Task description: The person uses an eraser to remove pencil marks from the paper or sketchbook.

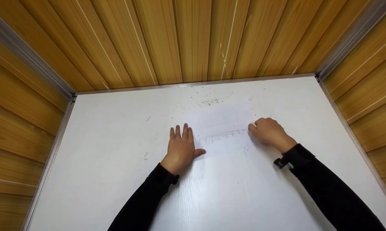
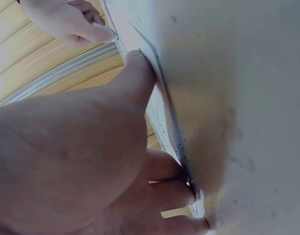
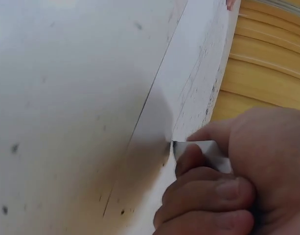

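Observation:
A white sheet of paper (image 1: 218, 117) lies on the white table, with a band of pencil scribbles (image 1: 225, 134) across its lower part. My left hand (image 1: 181, 148) rests on the paper's left edge, fingers straight and thumb out to the side. In the left wrist view the thumb (image 2: 137, 63) presses the sheet near its edge. At the paper's right edge, by the end of the scribbles, my right hand (image 1: 270, 131) pinches a small white eraser (image 3: 208, 149) between thumb and curled fingers. One corner of the eraser is dark and touches the paper; the fingers hide much of it.
Dark eraser crumbs (image 1: 210, 100) are scattered on the table (image 1: 116, 134) beyond the paper, and a few specks lie elsewhere. Wood-patterned panels (image 1: 193, 41) wall in the back and both sides. A dark device (image 1: 281, 163) sits on the right wrist.

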Tool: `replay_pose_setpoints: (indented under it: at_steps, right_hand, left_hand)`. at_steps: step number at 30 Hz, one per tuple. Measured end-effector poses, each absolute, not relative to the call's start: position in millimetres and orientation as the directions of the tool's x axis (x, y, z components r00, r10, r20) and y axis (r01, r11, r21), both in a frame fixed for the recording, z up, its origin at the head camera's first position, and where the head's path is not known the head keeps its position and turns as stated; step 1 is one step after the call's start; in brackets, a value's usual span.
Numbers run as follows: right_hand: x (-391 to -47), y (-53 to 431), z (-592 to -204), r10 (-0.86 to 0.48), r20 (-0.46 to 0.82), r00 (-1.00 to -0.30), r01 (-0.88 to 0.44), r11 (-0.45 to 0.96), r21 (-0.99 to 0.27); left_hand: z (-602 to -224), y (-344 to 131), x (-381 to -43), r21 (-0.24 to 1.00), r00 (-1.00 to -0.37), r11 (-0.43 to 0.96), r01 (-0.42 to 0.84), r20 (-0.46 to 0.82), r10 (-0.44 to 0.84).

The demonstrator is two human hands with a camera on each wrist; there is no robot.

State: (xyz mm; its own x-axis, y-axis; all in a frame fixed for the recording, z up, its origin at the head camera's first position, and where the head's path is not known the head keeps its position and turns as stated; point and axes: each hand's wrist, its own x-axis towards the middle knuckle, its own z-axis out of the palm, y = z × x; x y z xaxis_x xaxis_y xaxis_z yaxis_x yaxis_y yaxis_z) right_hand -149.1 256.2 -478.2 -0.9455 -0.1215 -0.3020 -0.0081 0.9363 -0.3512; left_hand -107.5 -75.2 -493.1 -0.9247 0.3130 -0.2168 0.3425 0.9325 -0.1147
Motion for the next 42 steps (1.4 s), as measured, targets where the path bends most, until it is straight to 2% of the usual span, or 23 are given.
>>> replay_pose_setpoints:
  at_steps: [7,14,19,30,42]
  right_hand:
    - [-144,190,-476,-0.181,-0.285,-0.941,-0.047,0.907,-0.418]
    - [-138,106,-476,-0.342,-0.300,-0.890,-0.215,0.898,-0.384]
    - [-138,85,-481,-0.374,-0.297,-0.879,-0.262,0.897,-0.355]
    - [-144,120,-492,-0.309,-0.252,-0.917,-0.212,0.914,-0.346]
    - [-152,258,-485,-0.118,-0.350,-0.929,-0.002,0.949,-0.315]
  left_hand:
    - [-491,-72,-109,-0.123,-0.926,0.935,0.333,-0.229,0.300]
    - [-493,-70,-108,-0.087,-0.927,0.936,0.341,-0.198,0.319]
    - [-494,-69,-106,-0.099,-0.926,0.927,0.362,-0.156,0.345]
    - [-494,-71,-107,-0.111,-0.932,0.938,0.328,-0.201,0.302]
    - [-497,-75,-109,-0.122,-0.928,0.937,0.326,-0.231,0.293]
